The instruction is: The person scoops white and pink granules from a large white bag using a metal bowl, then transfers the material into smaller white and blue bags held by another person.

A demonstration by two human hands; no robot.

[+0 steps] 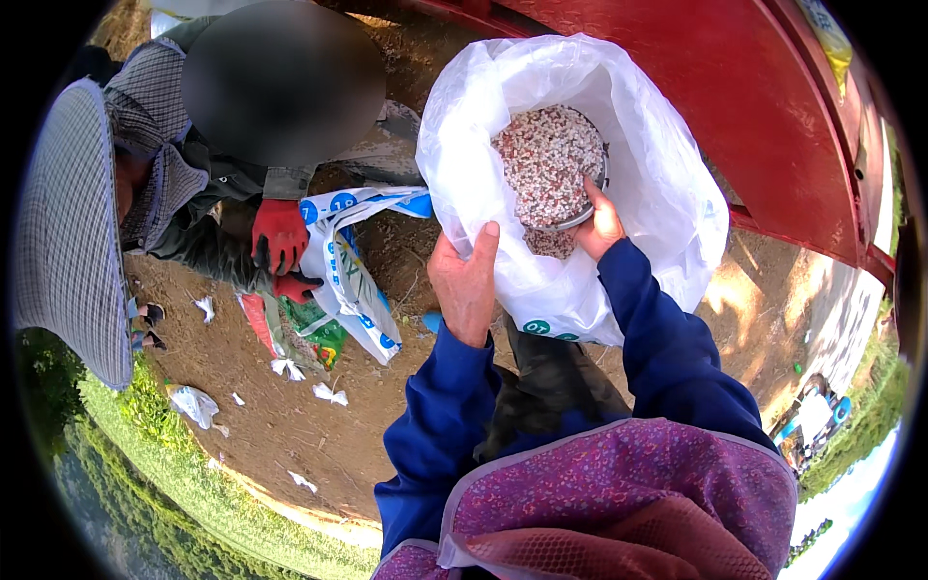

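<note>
A large white plastic sack (667, 174) stands wide at the mouth in front of me, with pink, white and brown granules (549, 244) low inside it. My right hand (601, 224) reaches into the sack and grips the rim of a round grey bowl (580, 215). Similar mixed granules (546, 159) heap the bowl to its rim. At the sack's near left edge, my left hand (466, 282) holds the plastic, its thumb pointing up and its other fingers partly hidden.
To my left, a co-worker's red-gloved hands (280, 237) hold a white-and-blue bag (348, 266) beside a green bag (319, 333). A red metal panel (696, 106) rises behind the sack at right. White plastic scraps (329, 394) lie on the dirt ground (290, 435). Another person wears a checked hat (72, 222).
</note>
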